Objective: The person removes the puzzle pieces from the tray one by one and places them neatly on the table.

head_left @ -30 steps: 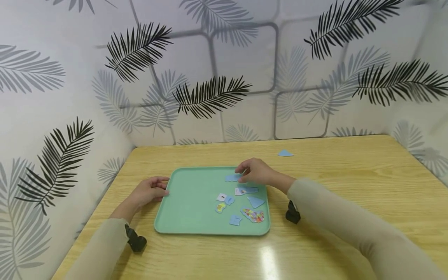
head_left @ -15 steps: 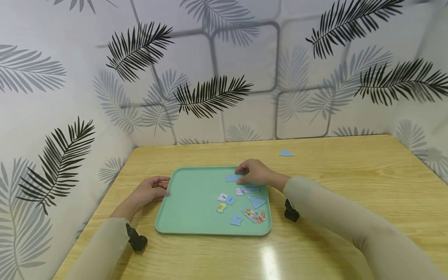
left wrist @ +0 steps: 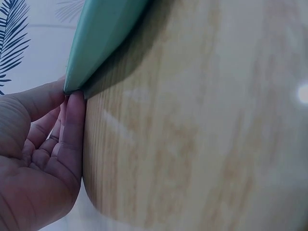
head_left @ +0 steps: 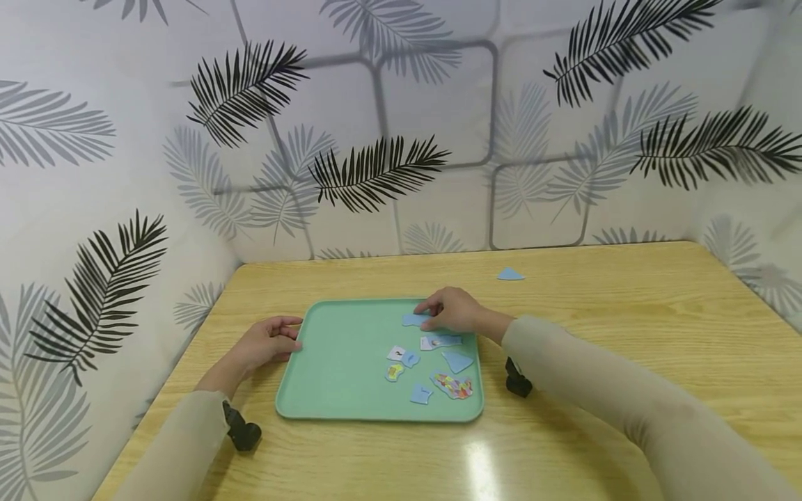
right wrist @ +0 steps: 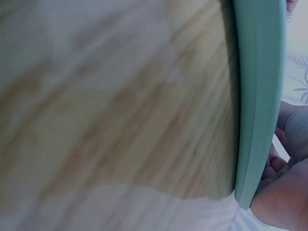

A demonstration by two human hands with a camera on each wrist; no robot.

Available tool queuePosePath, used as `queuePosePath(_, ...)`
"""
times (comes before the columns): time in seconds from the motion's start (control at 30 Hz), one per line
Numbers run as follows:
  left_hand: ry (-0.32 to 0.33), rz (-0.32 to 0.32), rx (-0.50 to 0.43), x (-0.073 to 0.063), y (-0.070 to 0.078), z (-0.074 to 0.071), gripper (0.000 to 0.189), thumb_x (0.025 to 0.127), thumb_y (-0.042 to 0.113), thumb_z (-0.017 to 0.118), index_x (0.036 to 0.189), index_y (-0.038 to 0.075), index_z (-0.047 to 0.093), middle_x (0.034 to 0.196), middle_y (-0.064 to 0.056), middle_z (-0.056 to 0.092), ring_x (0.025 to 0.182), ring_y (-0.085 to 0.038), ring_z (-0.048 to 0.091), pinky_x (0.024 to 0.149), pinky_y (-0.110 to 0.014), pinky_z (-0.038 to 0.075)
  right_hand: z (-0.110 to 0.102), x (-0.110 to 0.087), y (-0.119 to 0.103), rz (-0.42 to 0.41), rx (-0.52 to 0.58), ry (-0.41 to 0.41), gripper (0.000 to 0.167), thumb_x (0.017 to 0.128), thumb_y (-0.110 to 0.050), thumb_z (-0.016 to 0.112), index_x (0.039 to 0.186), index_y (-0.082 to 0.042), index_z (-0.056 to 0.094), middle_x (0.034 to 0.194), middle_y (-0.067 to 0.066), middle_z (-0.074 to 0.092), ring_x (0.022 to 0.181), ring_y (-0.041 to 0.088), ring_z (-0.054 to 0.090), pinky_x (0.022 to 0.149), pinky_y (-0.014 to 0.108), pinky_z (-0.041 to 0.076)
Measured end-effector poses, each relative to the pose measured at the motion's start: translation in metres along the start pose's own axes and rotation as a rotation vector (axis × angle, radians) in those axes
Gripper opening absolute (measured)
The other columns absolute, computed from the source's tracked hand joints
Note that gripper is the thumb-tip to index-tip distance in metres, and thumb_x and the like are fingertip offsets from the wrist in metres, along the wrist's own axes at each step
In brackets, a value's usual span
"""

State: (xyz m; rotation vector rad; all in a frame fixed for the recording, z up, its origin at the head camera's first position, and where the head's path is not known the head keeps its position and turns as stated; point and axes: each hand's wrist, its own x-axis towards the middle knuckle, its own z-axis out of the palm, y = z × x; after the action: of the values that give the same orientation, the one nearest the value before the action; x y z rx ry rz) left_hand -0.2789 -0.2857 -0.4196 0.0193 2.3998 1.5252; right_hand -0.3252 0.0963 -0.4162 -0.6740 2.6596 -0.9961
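A mint-green tray [head_left: 338, 362] lies on the table. My left hand [head_left: 266, 344] pinches its left rim; in the left wrist view, the thumb and fingers of the left hand [left wrist: 43, 144] meet on the tray edge [left wrist: 91, 53]. Over the tray's back right corner, my right hand [head_left: 456, 310] has thumb and fingers on either side of a light blue puzzle piece [head_left: 411, 320], partly hidden by the hand. Just in front lies a printed blue piece [head_left: 441, 342]. In the right wrist view the tray wall [right wrist: 257, 96] hides the fingertips of the right hand [right wrist: 288, 183].
Several other puzzle pieces lie on the tray's right half: a blue triangular one [head_left: 458, 361], a multicoloured one [head_left: 454, 386], a small blue one [head_left: 421, 394] and a yellow one [head_left: 395, 372]. Another blue piece [head_left: 510, 274] lies on the wooden table [head_left: 595, 299] behind the tray.
My right hand has shifted slightly left and toward me over the blue puzzle piece, its forearm lowering a little. The left hand stays at the tray's rim.
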Motion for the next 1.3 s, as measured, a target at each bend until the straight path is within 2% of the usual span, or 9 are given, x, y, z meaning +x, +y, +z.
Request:
queuePosePath(0.5, -0.005, -0.001, -0.001, 0.0, -0.003, -0.003, 0.059, 0.089, 0.006, 0.069, 0.142, -0.002, 0.043, 0.105, -0.009, 0.057, 0.088, -0.015, 0.059, 0.077, -0.03, 0.054, 0.002, 0.002, -0.001, 0.002, -0.033, -0.011, 0.026, 0.085, -0.019, 0.077, 0.111, -0.015, 0.075, 0.089, 0.0, 0.059, 0.081, 0.017, 0.049, 0.073, 0.031, 0.042)
queuePosePath(0.8, -0.03, 0.02, -0.011, -0.002, 0.0, -0.001, 0.06, 0.09, 0.006, 0.068, 0.142, -0.005, 0.04, 0.107, -0.012, 0.055, 0.088, -0.015, 0.058, 0.076, -0.03, 0.054, 0.001, 0.003, 0.0, -0.008, 0.033, -0.008, 0.024, 0.085, -0.015, 0.077, 0.109, -0.013, 0.074, 0.093, 0.0, 0.06, 0.086, 0.017, 0.051, 0.077, 0.031, 0.044)
queuePosePath(1.03, -0.019, -0.003, -0.004, 0.001, 0.0, -0.001, 0.059, 0.09, 0.006, 0.068, 0.143, -0.001, 0.042, 0.107, -0.011, 0.056, 0.089, -0.016, 0.059, 0.077, -0.03, 0.053, -0.001, 0.001, -0.001, -0.013, 0.032, -0.004, 0.025, 0.085, -0.015, 0.077, 0.11, -0.014, 0.074, 0.094, 0.001, 0.06, 0.087, 0.017, 0.052, 0.077, 0.031, 0.045)
queuePosePath(1.3, -0.01, -0.022, -0.006, 0.0, 0.001, 0.0, 0.056, 0.09, 0.005, 0.068, 0.14, -0.003, 0.044, 0.108, -0.011, 0.056, 0.09, -0.015, 0.058, 0.078, -0.03, 0.053, -0.007, -0.007, -0.003, -0.01, 0.076, 0.012, 0.028, 0.086, -0.014, 0.076, 0.114, -0.012, 0.073, 0.098, 0.004, 0.06, 0.087, 0.019, 0.054, 0.077, 0.032, 0.047)
